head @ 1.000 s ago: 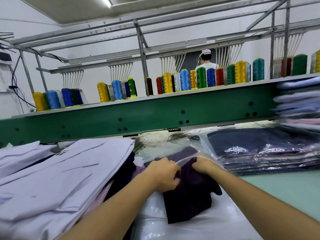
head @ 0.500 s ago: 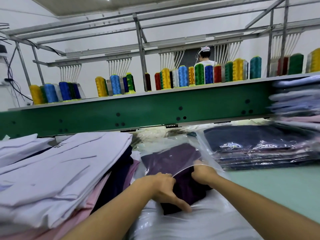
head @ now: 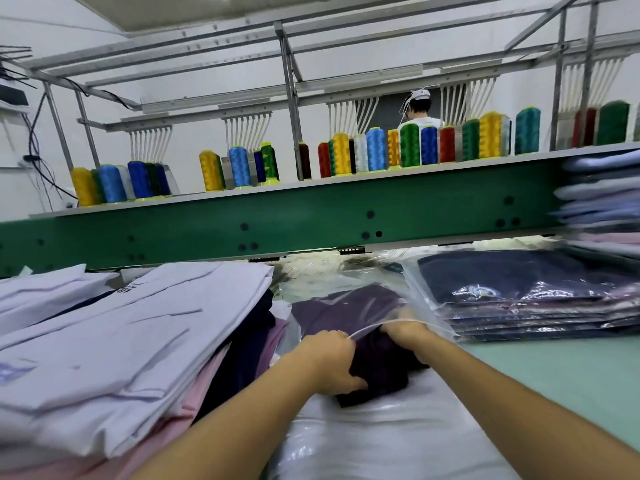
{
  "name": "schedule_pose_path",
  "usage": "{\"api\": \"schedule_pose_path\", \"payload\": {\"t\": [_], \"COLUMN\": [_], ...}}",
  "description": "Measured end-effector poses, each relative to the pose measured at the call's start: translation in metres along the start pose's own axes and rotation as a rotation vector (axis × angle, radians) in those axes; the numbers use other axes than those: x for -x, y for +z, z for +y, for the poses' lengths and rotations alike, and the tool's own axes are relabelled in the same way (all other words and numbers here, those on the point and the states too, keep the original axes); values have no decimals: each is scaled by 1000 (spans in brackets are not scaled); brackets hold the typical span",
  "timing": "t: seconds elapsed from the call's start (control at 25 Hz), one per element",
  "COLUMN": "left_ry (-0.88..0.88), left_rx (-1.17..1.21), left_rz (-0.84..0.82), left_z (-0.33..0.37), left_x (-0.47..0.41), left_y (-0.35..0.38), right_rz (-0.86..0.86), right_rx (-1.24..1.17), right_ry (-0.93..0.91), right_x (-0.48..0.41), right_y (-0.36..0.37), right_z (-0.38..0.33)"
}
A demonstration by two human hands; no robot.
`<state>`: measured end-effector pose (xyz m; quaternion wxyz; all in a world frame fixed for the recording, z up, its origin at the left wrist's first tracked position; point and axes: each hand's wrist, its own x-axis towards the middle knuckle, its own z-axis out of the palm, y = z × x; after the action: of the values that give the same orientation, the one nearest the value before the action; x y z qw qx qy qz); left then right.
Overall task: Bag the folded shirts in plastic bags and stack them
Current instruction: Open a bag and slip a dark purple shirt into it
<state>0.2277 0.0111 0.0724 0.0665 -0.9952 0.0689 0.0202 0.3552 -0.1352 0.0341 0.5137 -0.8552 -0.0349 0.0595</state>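
Observation:
A folded dark purple shirt (head: 349,308) lies partly inside a clear plastic bag (head: 420,323) in the middle of the table, its near end still sticking out of the bag's mouth. My left hand (head: 329,358) grips the shirt's near left edge, with the bag's rim by its fingers. My right hand (head: 407,332) holds the shirt at the bag's opening, fingers curled under the rim. A stack of bagged dark shirts (head: 526,296) lies to the right.
A tall pile of unbagged folded shirts (head: 131,337), lilac on top with pink and navy below, fills the left. Empty plastic bags (head: 381,438) lie under my forearms. A green machine beam (head: 311,216) with thread cones crosses behind. A person stands beyond it.
The purple shirt has slid further into the bag, so more of it is under the plastic. Both hands have moved forward a little with it.

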Motion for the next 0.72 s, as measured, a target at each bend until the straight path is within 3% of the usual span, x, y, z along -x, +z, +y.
{"api": "schedule_pose_path", "payload": {"t": [0.08,0.2,0.28,0.44,0.6,0.72], "left_ry": [25,-37,-51,-44,-48,-117], "left_rx": [-98,64,57,-123,-165,-229], "left_rz": [19,-118,-144,76,229,228], "left_z": [2,2,3,2,-1,-1], "left_x": [0,-3,-5,-8,-10,-10], "left_y": [7,14,14,14,9,11], "right_rz": [-82,-158,-170,-192,-8,11], "right_rx": [207,330,114,-405,-520,-424], "right_ry": [-107,-116,-17,160,113,77], "right_x": [14,29,27,12,-10,-21], "right_y": [-5,-10,-11,4,29,31], "right_z": [-2,-3,-2,3,-2,-3]}}
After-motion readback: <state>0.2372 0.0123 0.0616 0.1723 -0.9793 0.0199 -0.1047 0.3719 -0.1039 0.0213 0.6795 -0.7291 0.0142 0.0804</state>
